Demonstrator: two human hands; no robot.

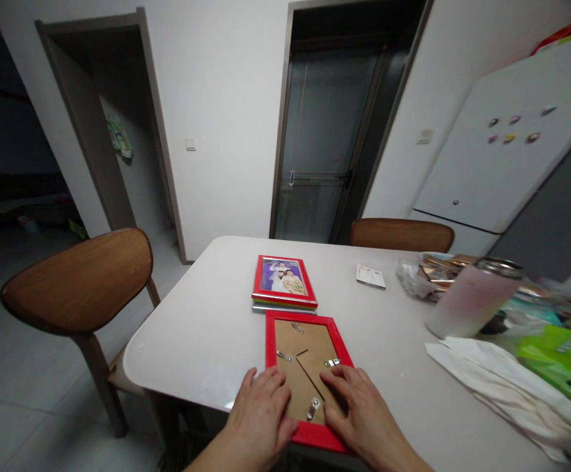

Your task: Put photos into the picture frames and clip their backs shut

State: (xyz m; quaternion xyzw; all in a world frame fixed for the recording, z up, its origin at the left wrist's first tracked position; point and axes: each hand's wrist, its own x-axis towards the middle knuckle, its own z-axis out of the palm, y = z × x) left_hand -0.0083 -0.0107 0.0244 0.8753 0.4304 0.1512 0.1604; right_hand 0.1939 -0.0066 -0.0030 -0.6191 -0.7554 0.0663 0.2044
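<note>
A red picture frame [270,334] lies back side up at the near edge of the table. Its brown backing board [297,377] carries several metal turn clips, one of them a clip [313,409] near the bottom, and a thin dark stand slot. Over the frame's lower left side my left hand [264,410] is curled, thumb by the bottom border. My right hand [356,410] grips the lower right side, with thumb and bent fingers on the board. Just beyond lies a stack of frames, topped by a red-framed photo [285,276] of people, face up.
The white table [191,328] also bears a small card [370,276], a pink-and-white tumbler [472,301], a white cloth [496,387] and a green package [560,360] on the right. Wooden chairs stand at left [83,282] and behind [403,235].
</note>
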